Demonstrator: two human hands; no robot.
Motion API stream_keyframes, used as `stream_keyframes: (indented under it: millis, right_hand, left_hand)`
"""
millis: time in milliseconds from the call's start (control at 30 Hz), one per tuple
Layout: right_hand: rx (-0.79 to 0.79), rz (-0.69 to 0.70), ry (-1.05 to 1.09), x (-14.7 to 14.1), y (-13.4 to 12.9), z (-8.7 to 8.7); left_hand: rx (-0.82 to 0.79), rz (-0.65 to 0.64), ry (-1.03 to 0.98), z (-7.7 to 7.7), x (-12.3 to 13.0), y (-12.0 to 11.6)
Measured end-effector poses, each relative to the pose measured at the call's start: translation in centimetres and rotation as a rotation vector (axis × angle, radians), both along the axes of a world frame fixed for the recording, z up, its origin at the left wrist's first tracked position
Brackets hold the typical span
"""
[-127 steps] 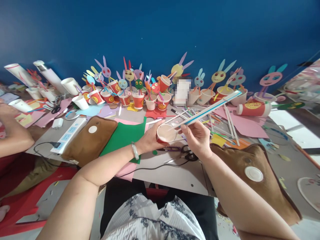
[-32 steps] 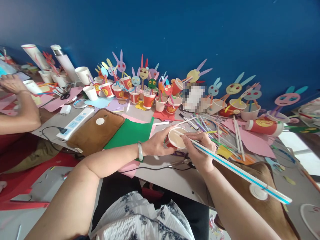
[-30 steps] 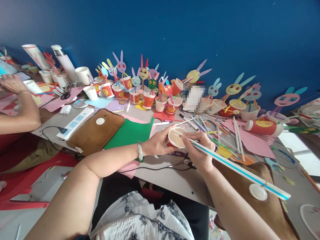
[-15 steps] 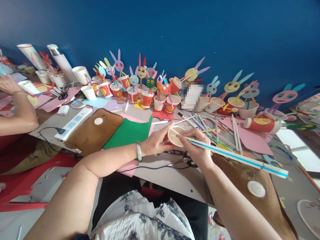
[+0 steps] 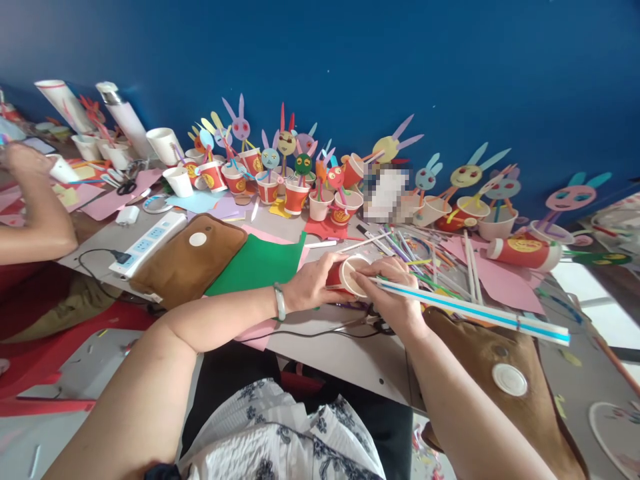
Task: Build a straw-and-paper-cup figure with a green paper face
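Note:
My left hand is wrapped round a red paper cup, which lies tilted with its white mouth facing right. In my right hand is a bundle of long thin white and blue strips, pointing out to the right. The right fingertips also reach the cup's rim and inside edge. What they do inside the cup is partly hidden. Below the hands, scissors lie partly covered on the table. Loose coloured sticks are heaped just beyond my right hand.
Paper cups with rabbit faces line the blue wall. Green paper, a brown pouch and a power strip lie left. Another brown pouch lies right. A co-worker's arm is at far left.
The red cup has tipped further, its mouth turning right. The outer end of the strip bundle has shifted slightly left and up. The co-worker's hand at far left has moved.

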State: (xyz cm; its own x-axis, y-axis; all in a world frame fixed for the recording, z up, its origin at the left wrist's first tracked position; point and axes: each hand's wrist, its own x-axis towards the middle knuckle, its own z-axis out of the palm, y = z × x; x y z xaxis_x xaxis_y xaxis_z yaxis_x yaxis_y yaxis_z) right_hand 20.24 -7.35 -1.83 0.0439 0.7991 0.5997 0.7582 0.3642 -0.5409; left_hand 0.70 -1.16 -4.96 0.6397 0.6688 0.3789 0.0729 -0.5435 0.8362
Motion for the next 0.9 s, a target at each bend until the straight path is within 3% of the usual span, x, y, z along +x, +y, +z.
stream_keyframes:
  millis: [133,400,600,700,900]
  right_hand:
    - [-0.036,0.039,0.013,-0.3,-0.2,0.2]
    - [-0.135,0.100,0.106,-1.6,-0.9,0.9]
    - [-0.094,0.078,0.163,-1.4,-1.0,0.9]
    - [-0.120,0.053,0.186,-1.2,-0.7,0.5]
    - [-0.155,0.056,0.261,-1.2,-0.4,-0.1]
  left_hand:
    - [0.007,0.011,0.005,-0.3,0.0,0.0]
    - [0.196,-0.104,-0.051,-0.2,0.0,0.2]
    - [0.085,-0.194,-0.084,0.9,-0.3,-0.2]
    - [-0.009,-0.160,-0.115,1.4,-0.4,-0.3]
    - [0.047,-0.040,-0.129,2.3,-0.1,0.2]
